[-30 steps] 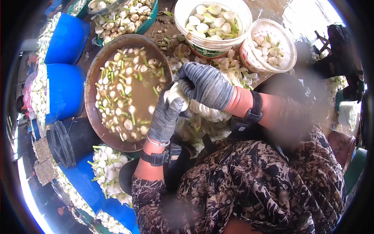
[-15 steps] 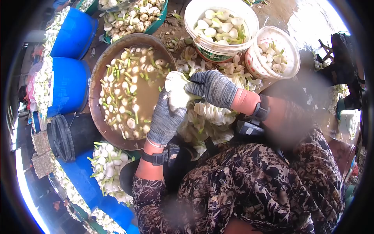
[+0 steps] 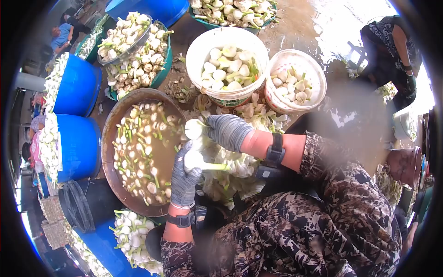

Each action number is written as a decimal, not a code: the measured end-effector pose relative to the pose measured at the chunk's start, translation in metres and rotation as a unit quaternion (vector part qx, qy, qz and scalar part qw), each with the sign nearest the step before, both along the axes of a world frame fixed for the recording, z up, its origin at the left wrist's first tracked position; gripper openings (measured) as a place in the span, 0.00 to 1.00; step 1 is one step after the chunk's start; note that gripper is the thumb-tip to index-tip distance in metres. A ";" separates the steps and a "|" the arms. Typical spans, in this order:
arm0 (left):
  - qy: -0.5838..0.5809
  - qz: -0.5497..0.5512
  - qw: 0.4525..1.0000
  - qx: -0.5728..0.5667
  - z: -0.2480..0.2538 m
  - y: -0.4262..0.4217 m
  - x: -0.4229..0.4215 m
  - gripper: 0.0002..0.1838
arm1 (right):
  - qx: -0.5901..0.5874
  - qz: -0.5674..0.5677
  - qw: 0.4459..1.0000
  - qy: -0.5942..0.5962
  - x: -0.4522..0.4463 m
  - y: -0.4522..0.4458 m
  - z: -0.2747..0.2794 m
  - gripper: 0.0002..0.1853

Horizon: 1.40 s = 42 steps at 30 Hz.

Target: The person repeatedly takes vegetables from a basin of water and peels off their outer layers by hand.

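My left hand (image 3: 183, 187), in a grey knit glove, is closed around a peeled white garlic bulb (image 3: 194, 160) whose green stem points right. Just above it my right hand (image 3: 228, 132), gloved the same way, pinches another pale garlic bulb (image 3: 194, 129) on its left side. Both bulbs are close together over the right rim of a brown basin (image 3: 138, 93). In its murky water float several garlic bulbs (image 3: 134, 159) with green stems. Stripped garlic skins (image 3: 235, 180) lie heaped below my hands.
Beyond my hands stand a large white bucket (image 3: 196, 55) and a smaller white bucket (image 3: 315, 76), both holding bulbs. Blue tubs (image 3: 79, 145) and a black bucket (image 3: 85, 203) line the left. Trimmed garlic (image 3: 134, 235) is piled at lower left. Another person (image 3: 392, 51) bends at right.
My view has shifted, so the basin and buckets sit lower. My hands, earlier together at one whitish garlic bulb, are now slightly apart, with a bulb at each.
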<state>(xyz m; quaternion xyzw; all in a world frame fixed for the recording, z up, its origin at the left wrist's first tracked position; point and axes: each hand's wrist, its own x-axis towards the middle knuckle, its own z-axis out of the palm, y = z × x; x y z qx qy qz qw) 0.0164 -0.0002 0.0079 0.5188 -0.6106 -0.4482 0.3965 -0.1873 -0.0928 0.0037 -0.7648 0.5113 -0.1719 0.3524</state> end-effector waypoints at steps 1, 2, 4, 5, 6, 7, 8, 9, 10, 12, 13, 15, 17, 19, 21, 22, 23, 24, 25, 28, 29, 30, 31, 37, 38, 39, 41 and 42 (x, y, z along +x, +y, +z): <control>0.058 0.009 0.998 0.017 -0.002 -0.001 0.001 0.36 | -0.013 0.012 0.999 0.041 -0.003 0.002 0.005 0.13; 0.198 0.037 0.978 0.062 -0.006 -0.005 0.000 0.35 | -0.001 0.040 0.994 0.101 -0.009 0.004 0.010 0.12; 0.280 0.105 0.948 0.108 -0.010 -0.021 0.006 0.30 | 0.044 0.102 0.981 0.160 -0.011 0.011 0.000 0.12; 0.332 0.118 0.926 0.134 -0.011 -0.034 0.009 0.29 | 0.084 0.160 0.957 0.225 -0.010 0.015 -0.005 0.13; 0.301 0.120 0.941 0.102 -0.007 -0.052 0.000 0.29 | 0.089 0.202 0.944 0.244 -0.006 0.020 -0.009 0.14; 0.268 0.124 0.953 0.072 -0.003 -0.068 -0.014 0.28 | 0.094 0.246 0.928 0.263 -0.002 0.027 -0.013 0.14; 0.331 0.105 0.934 0.090 0.004 -0.085 -0.025 0.25 | 0.088 0.281 0.920 0.259 0.000 0.030 -0.025 0.15; 0.396 0.073 0.909 0.104 0.011 -0.102 -0.035 0.22 | 0.085 0.287 0.917 0.264 0.003 0.029 -0.020 0.15; 0.409 0.080 0.900 0.127 0.015 -0.112 -0.041 0.22 | 0.070 0.282 0.922 0.255 -0.001 0.026 -0.006 0.18; 0.417 0.072 0.896 0.135 0.020 -0.122 -0.048 0.23 | 0.048 0.224 0.938 0.262 -0.012 0.013 0.024 0.29; 0.405 0.083 0.904 0.108 0.021 -0.119 -0.049 0.23 | 0.055 0.157 0.956 0.243 -0.017 0.002 0.030 0.31; 0.360 0.084 0.926 0.079 0.014 -0.111 -0.039 0.24 | -0.012 0.006 0.998 0.058 -0.030 -0.016 0.038 0.39; 0.323 0.109 0.938 0.069 0.015 -0.098 -0.039 0.24 | 0.083 -0.006 0.955 -0.284 -0.028 -0.029 0.023 0.34; 0.252 0.119 0.959 0.058 0.025 -0.087 -0.044 0.24 | 0.143 -0.035 0.924 -0.354 -0.023 -0.028 0.030 0.25; 0.194 0.130 0.972 0.009 0.004 -0.088 -0.041 0.21 | 0.171 -0.045 0.884 -0.433 -0.019 -0.028 0.035 0.19; 0.195 0.133 0.972 0.008 -0.002 -0.089 -0.041 0.21 | 0.147 -0.075 0.878 -0.450 -0.022 -0.029 0.039 0.16; 0.260 0.171 0.948 0.069 -0.008 -0.090 -0.038 0.18 | 0.127 -0.101 0.869 -0.467 -0.022 -0.031 0.043 0.12; 0.321 0.212 0.914 0.128 -0.011 -0.091 -0.035 0.16 | 0.039 -0.158 0.870 -0.466 -0.025 -0.031 0.056 0.07; 0.325 0.247 0.905 0.119 -0.020 -0.101 -0.034 0.15 | 0.024 -0.188 0.848 -0.495 -0.029 -0.032 0.064 0.06; 0.414 0.180 0.888 0.086 -0.019 -0.136 -0.058 0.17 | -0.086 -0.169 0.879 -0.437 -0.030 -0.028 0.058 0.08; 0.431 0.106 0.893 0.079 -0.008 -0.144 -0.070 0.15 | -0.093 -0.151 0.891 -0.418 -0.027 -0.023 0.054 0.08; 0.370 0.020 0.925 0.082 -0.007 -0.150 -0.075 0.21 | -0.014 -0.106 0.913 -0.394 -0.026 -0.020 0.049 0.07; 0.321 0.009 0.946 0.039 -0.013 -0.152 -0.074 0.26 | 0.029 -0.015 0.956 -0.291 -0.029 -0.018 0.048 0.08; 0.119 0.176 0.957 0.196 -0.052 -0.114 0.067 0.25 | 0.018 0.245 0.965 0.095 -0.024 0.015 0.047 0.32; 0.035 0.182 0.952 0.243 -0.089 -0.108 0.108 0.25 | 0.008 0.240 0.957 0.164 -0.019 0.016 0.040 0.32; -0.050 0.177 0.938 0.292 -0.129 -0.102 0.150 0.25 | -0.003 0.235 0.944 0.232 -0.014 0.015 0.033 0.32; -0.197 0.128 0.893 0.384 -0.165 -0.083 0.190 0.26 | -0.002 0.241 0.942 0.235 -0.003 0.013 0.023 0.32; -0.264 0.083 0.863 0.423 -0.160 -0.070 0.187 0.27 | 0.026 0.269 0.930 0.250 0.003 0.011 0.021 0.32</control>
